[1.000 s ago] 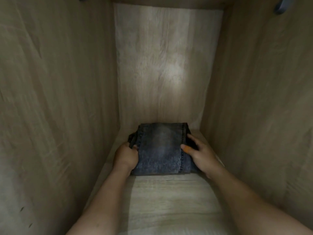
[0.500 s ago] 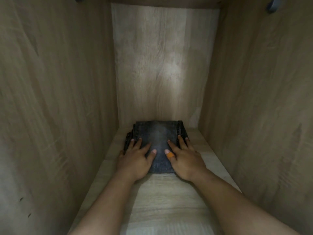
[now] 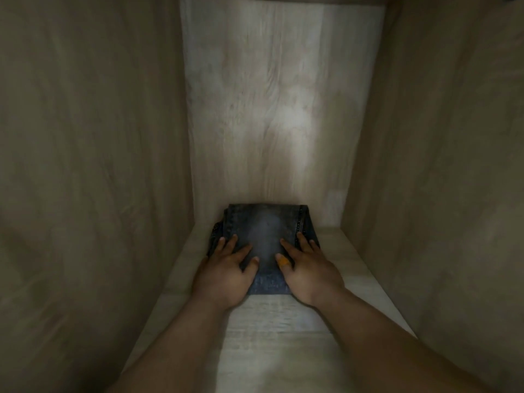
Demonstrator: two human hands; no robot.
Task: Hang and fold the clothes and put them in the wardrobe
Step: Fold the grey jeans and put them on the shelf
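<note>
Inside the wardrobe (image 3: 85, 165), folded jeans (image 3: 263, 231) lie on the shelf (image 3: 283, 350), pushed against the back panel (image 3: 283, 109). The left hand (image 3: 226, 270) and right hand (image 3: 309, 268) rest flat on the jeans' near half, fingers spread and gripping nothing, probably to press the fold flat so it stays neat.

Pale wood-grain back panel (image 3: 280, 109) brightly lit; side walls (image 3: 85, 165) dim; light shelf floor (image 3: 269, 350).

Home wardrobe interior (image 3: 283, 109), wood-grain panels

Faded dark denim jeans (image 3: 263, 236), stitched seams, matt pale wood-grain wardrobe shelf (image 3: 283, 350) and walls
</note>
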